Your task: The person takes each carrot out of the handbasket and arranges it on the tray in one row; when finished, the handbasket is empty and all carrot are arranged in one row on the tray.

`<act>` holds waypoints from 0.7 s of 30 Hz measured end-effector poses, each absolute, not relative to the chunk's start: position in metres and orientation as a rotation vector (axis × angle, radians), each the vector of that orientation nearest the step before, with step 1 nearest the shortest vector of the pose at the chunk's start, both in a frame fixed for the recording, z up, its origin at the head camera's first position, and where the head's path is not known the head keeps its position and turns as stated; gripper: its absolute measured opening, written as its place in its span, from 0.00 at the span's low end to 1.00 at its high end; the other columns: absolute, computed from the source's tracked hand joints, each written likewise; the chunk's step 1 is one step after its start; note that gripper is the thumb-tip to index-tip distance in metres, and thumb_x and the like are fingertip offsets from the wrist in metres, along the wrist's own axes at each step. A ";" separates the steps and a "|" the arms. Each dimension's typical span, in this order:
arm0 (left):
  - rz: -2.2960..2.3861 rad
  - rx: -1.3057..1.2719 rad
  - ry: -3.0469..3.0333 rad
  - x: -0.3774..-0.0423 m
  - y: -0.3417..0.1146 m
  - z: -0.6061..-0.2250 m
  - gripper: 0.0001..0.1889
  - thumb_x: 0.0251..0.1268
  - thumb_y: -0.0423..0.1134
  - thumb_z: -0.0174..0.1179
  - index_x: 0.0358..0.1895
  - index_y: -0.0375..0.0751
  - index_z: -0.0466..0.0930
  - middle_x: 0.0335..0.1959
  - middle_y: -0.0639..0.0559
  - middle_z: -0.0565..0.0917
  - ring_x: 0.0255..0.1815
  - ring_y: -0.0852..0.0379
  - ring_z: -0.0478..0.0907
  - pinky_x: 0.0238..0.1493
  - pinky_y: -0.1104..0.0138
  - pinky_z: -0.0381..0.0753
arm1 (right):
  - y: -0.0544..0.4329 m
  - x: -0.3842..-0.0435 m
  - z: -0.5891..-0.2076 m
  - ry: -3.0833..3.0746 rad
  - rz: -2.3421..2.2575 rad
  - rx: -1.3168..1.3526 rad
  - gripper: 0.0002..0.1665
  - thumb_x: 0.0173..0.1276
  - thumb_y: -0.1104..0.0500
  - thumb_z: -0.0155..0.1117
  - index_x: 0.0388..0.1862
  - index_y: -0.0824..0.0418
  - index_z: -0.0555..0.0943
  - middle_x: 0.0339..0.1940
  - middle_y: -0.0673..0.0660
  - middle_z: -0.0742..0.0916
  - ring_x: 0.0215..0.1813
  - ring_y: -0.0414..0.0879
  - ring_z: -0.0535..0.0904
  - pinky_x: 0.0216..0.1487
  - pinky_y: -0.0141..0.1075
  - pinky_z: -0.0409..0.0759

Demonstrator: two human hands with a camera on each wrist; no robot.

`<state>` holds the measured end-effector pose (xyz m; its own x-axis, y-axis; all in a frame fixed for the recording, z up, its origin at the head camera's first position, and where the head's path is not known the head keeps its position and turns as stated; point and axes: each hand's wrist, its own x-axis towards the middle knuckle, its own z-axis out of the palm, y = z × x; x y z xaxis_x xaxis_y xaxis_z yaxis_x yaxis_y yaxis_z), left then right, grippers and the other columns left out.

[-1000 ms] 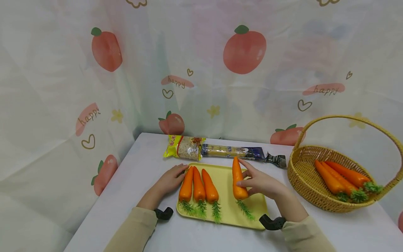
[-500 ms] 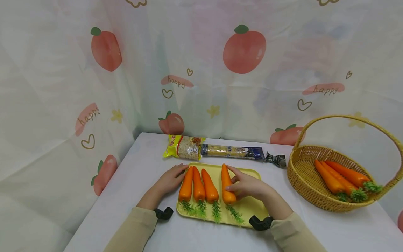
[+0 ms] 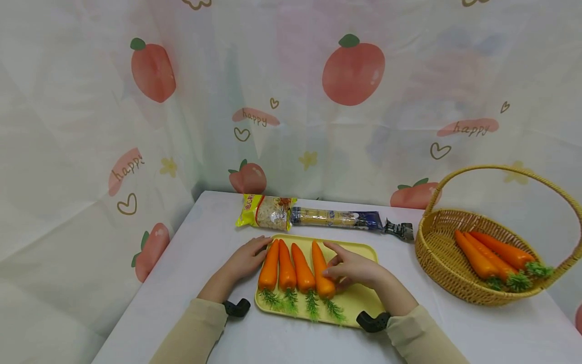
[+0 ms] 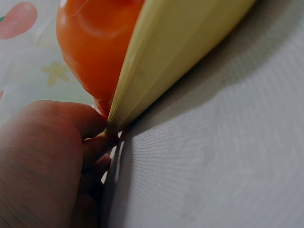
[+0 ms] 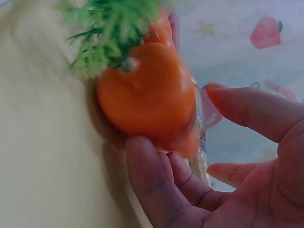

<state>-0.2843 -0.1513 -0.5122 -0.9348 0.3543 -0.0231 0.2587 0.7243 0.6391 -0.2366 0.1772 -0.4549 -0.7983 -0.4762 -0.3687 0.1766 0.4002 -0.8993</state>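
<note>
In the head view, my right hand (image 3: 354, 268) is over the tray beside the rightmost carrot (image 3: 322, 270). Its thumb stands off the carrot (image 5: 147, 90) in the right wrist view, while another fingertip is right at the carrot's underside. Left of it, three more orange carrots (image 3: 287, 268) lie in a row, green tops toward me, on the yellow tray (image 3: 364, 303). My left hand (image 3: 247, 258) stays at the tray's back left corner. In the left wrist view, its thumb and a finger pinch the tray rim (image 4: 128, 90), near a carrot (image 4: 97, 38).
Behind the tray lie a yellow snack bag (image 3: 273, 212), a long blue-ended packet (image 3: 332, 217) and a crumpled black wrapper (image 3: 399, 230). On the right, a wicker basket (image 3: 436, 273) with a tall handle holds three carrots (image 3: 495, 258). A printed cloth backs the table.
My right hand has moved left with the carrot, setting it down on the tray beside the other carrots, and its thumb has come off it. The left hand has not moved.
</note>
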 end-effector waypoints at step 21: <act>0.991 0.543 2.794 -0.285 -0.152 -0.513 0.24 0.77 0.47 0.47 0.73 0.53 0.67 0.76 0.46 0.66 0.79 0.43 0.57 0.79 0.47 0.56 | 0.179 -0.236 -0.455 2.044 -1.430 -0.293 0.48 0.66 0.62 0.68 0.80 0.55 0.54 0.51 0.65 0.74 0.37 0.49 0.81 0.39 0.49 0.88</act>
